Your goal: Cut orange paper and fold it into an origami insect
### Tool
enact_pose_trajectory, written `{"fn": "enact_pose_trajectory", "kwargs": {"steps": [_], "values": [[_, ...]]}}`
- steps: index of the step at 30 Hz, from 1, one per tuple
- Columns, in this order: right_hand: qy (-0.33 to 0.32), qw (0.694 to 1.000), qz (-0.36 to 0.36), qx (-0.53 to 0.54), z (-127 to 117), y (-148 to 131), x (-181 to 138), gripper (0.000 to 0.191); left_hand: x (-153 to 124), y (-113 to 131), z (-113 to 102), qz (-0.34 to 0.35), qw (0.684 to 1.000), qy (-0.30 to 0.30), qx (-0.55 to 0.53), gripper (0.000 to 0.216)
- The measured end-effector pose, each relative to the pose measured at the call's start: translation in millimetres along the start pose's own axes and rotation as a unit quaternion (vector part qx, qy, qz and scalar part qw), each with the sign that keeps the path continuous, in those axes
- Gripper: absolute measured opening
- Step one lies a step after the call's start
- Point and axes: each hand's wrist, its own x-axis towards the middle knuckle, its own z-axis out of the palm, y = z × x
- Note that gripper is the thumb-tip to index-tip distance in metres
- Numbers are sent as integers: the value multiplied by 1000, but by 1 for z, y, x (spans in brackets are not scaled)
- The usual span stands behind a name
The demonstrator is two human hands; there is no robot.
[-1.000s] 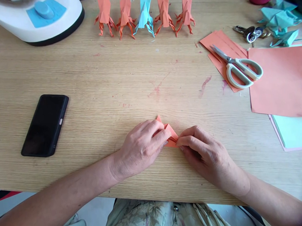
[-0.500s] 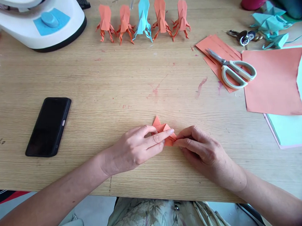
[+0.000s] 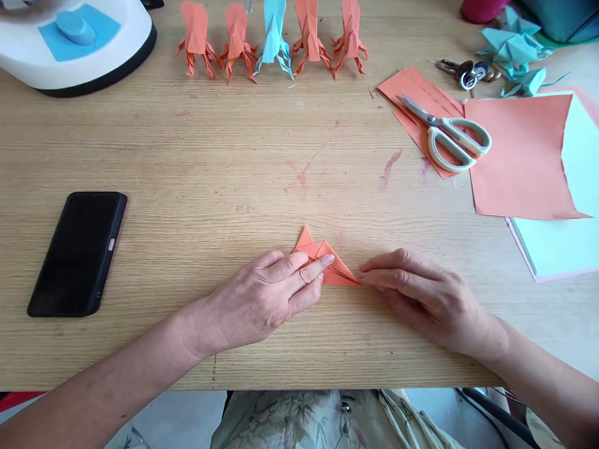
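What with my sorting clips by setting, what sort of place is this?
Probably a papercraft table; home or elsewhere, I cannot tell. It bears a row of folded paper figures, scissors lying on orange paper, and a folded orange piece under the left hand.

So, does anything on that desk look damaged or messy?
Yes: reddish smears mark the wooden tabletop, like stains, and the large salmon paper sheet at right has a ragged right edge, unlike its straighter left one.
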Motion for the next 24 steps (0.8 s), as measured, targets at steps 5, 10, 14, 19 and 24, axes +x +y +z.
{"fn": "enact_pose_trajectory", "kwargs": {"steps": [5,10,14,19,24], "values": [[-74,987,-106,-93,-6,6,-6,38,-2,0,2,-3,999,-17,-45,35],[-106,970,-164,-143,-10,10,-7,38,-3,0,5,0,998,-9,-64,31],[-112,968,-165,-153,-12,9,-5,38,-1,0,2,-3,997,-14,-72,39],[-124,963,-170,-168,-13,7,-4,33,-1,2,-3,-22,996,-50,-77,57],[-118,963,-176,-168,-12,7,-4,33,-2,5,-3,-35,994,-71,-77,62]]}}
